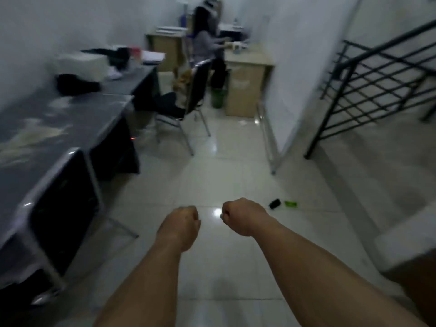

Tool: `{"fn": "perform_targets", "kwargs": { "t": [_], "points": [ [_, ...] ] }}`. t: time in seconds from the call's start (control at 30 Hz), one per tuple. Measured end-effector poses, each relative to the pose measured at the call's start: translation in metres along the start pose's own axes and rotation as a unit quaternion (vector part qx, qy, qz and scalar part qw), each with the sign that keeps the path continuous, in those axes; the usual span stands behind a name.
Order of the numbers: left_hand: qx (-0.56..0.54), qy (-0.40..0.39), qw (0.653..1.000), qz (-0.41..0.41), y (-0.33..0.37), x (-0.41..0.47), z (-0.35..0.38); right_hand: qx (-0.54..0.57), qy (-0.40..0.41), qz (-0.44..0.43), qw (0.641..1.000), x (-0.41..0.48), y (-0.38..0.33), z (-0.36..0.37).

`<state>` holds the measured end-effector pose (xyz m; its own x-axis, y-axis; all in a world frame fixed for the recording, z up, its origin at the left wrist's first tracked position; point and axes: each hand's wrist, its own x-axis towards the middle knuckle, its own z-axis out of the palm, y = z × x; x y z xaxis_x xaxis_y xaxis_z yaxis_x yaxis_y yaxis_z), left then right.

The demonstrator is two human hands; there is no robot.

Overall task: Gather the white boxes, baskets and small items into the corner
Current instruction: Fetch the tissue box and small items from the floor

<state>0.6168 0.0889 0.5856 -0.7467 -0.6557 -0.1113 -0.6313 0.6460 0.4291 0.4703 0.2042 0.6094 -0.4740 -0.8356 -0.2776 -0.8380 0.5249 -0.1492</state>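
My left hand [181,224] and my right hand [243,215] are held out in front of me over the white tiled floor, both curled into fists with nothing in them. Two small items lie on the floor just right of my right hand: a black one [275,203] and a green one [291,203]. A white box [81,63] rests on the far end of the dark table [59,128] at the left. The whole view is blurred.
A black chair [186,97] stands in the aisle beyond the table. A person [208,43] sits at a wooden desk [247,74] at the back, with a green bin [218,97] beside it. A black stair railing [377,76] runs along the right.
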Motion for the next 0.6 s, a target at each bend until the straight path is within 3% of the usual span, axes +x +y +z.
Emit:
{"fn": "perform_targets", "kwargs": {
  "t": [0.13,0.27,0.6],
  "points": [
    [0.005,-0.061,0.993,0.104,0.151,0.058,0.068,0.011,0.006,0.119,0.993,-0.023,0.164,-0.009],
    [0.027,-0.118,0.980,0.155,0.250,0.098,0.114,0.030,0.002,0.195,0.980,-0.043,0.277,-0.021],
    [0.109,-0.224,0.957,0.152,0.338,0.251,0.187,0.102,-0.013,0.242,0.965,0.025,0.430,-0.032]
  ]
}}
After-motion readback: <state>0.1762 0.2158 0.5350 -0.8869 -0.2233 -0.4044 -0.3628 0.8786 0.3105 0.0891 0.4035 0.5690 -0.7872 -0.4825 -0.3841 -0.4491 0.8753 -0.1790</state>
